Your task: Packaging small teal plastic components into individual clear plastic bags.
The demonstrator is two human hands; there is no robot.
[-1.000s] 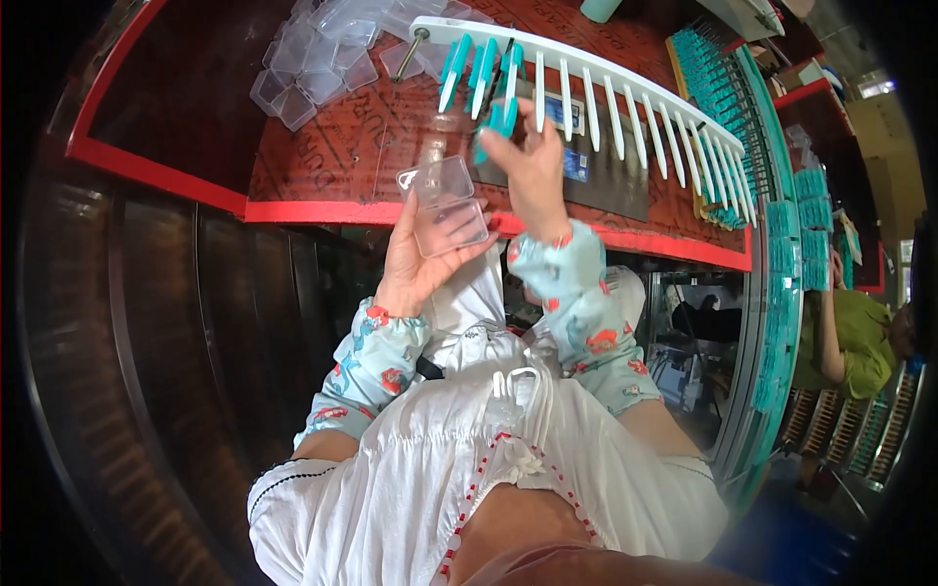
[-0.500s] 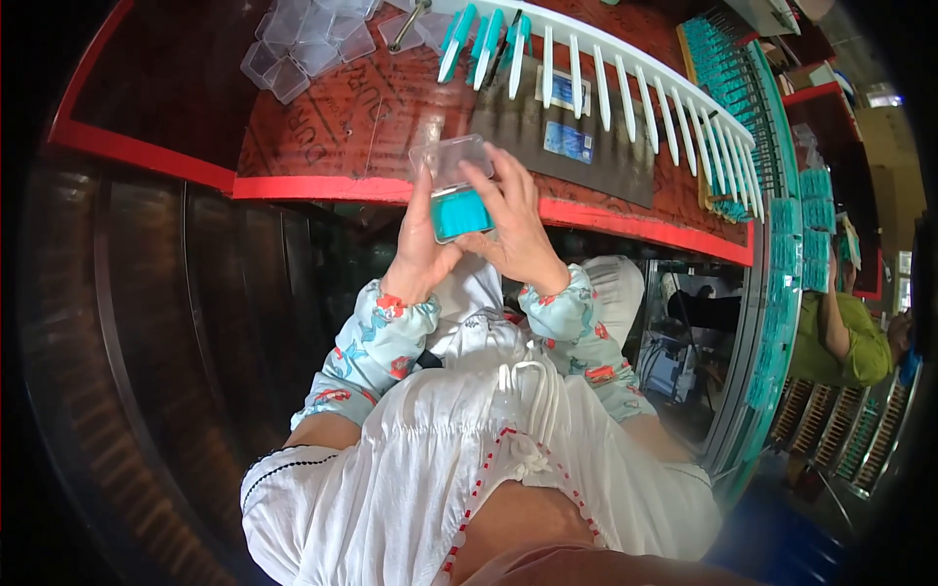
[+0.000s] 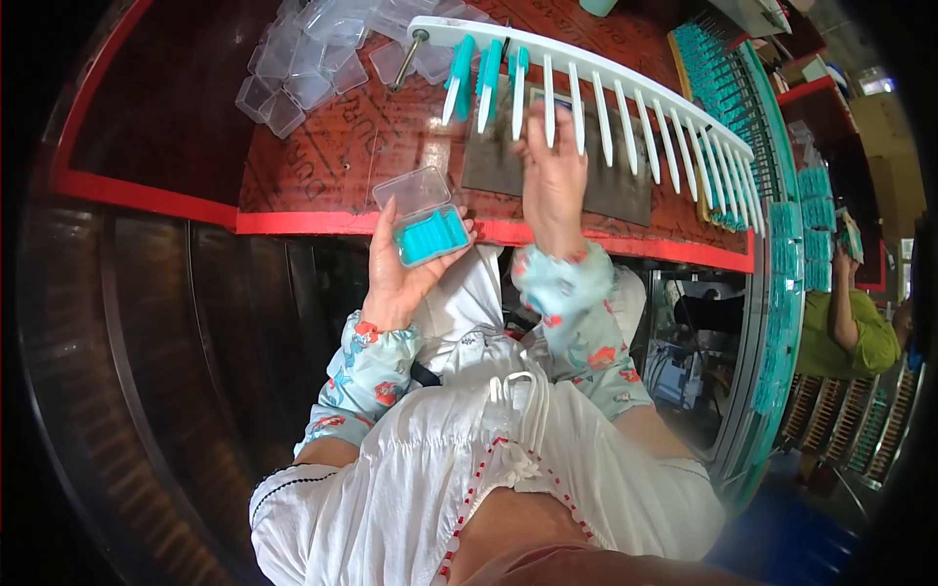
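— What did the left hand (image 3: 396, 269) have?

— A small clear hinged box (image 3: 426, 217), lid open, with teal pieces lying in its lower half. The fingers curled under and around it, thumb along its near side. It was held just over the red front edge of the workbench (image 3: 322, 166).

— And the right hand (image 3: 552, 176)?

— Raised over the workbench, fingers spread fairly wide and pointing up at the white comb-like rack (image 3: 625, 93). The fingertips reached the white prongs near the middle of the rack; whether they pinched anything, I could not tell (the fingers overlapped the prongs).

— What sat on that rack?

— Three teal pieces (image 3: 486, 70) hung on the prongs at its left end. A heap of empty clear boxes (image 3: 313, 54) lay to the left of the rack, and a grey mat (image 3: 616, 190) lay under its middle, just behind the right hand.
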